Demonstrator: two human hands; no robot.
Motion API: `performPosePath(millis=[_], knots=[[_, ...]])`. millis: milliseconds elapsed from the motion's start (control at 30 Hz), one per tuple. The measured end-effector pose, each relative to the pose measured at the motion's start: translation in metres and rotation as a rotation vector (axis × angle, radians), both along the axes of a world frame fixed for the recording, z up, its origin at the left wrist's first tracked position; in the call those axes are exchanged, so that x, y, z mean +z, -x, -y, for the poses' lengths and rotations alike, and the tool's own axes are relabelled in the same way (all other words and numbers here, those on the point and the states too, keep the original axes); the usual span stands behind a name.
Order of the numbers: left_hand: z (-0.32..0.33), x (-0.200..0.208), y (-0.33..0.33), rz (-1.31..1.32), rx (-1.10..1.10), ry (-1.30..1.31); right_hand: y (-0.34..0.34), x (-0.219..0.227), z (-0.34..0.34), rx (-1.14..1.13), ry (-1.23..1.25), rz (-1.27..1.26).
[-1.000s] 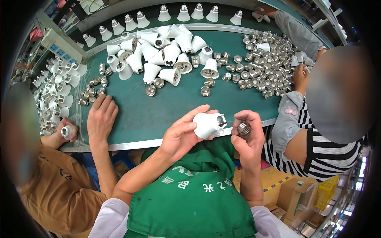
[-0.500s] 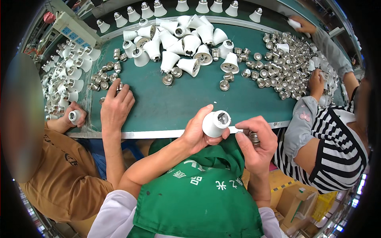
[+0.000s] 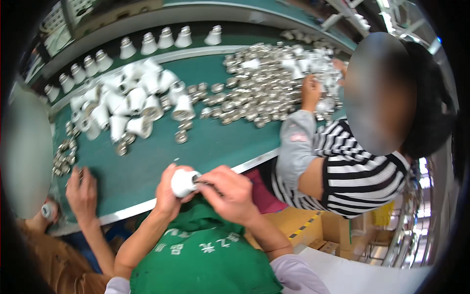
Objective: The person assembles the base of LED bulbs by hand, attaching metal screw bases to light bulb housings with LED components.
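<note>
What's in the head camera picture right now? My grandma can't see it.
A person's left hand holds a white cone-shaped housing, with the right hand at its open end. Beyond, a green table bears loose white housings and many silvery caps. A striped-shirted co-worker is at right, another at left.

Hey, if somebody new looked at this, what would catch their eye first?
Probably the heap of silver screw caps toward the right of the green table, with a jumble of white cone-shaped housings to its left. Then the single housing near the front edge, in the person's left hand, with the right hand at its open end.
</note>
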State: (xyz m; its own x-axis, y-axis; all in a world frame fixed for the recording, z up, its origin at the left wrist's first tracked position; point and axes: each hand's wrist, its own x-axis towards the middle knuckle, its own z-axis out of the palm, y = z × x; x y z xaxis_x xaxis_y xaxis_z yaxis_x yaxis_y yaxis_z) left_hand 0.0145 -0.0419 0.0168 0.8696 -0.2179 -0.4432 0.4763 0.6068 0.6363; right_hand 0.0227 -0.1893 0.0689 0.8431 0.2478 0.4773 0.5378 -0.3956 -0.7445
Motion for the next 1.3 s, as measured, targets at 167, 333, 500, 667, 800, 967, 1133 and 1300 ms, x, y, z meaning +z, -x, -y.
performPosePath(millis=[167,333,500,667,800,967,1133,1300], knots=[[-0.004,0.003,0.002,0.009,-0.061,-0.007,0.004,-0.003,0.002,-0.029,-0.118,-0.27],[-0.012,0.007,0.014,0.296,-0.024,-0.04,-0.004,-0.013,0.002,-0.032,-0.298,-0.417],[0.0,0.005,0.003,0.05,-0.01,0.176,-0.006,-0.009,0.006,-0.023,-0.341,-0.48],[0.002,0.008,-0.001,0.092,-0.14,0.228,-0.008,-0.019,0.02,0.166,-0.77,-0.818],[0.001,0.006,0.002,0.075,-0.138,0.23,-0.014,-0.024,0.02,0.247,-0.835,-0.915],[-0.002,0.003,0.0,0.049,-0.116,0.223,-0.01,-0.017,0.01,0.077,-0.545,-0.742],[0.008,-0.002,0.005,0.144,-0.038,0.118,-0.001,-0.018,0.003,-0.055,-0.201,-0.303],[0.016,0.003,0.013,0.287,0.148,-0.035,0.0,-0.028,0.008,-0.074,-0.318,-0.369]])
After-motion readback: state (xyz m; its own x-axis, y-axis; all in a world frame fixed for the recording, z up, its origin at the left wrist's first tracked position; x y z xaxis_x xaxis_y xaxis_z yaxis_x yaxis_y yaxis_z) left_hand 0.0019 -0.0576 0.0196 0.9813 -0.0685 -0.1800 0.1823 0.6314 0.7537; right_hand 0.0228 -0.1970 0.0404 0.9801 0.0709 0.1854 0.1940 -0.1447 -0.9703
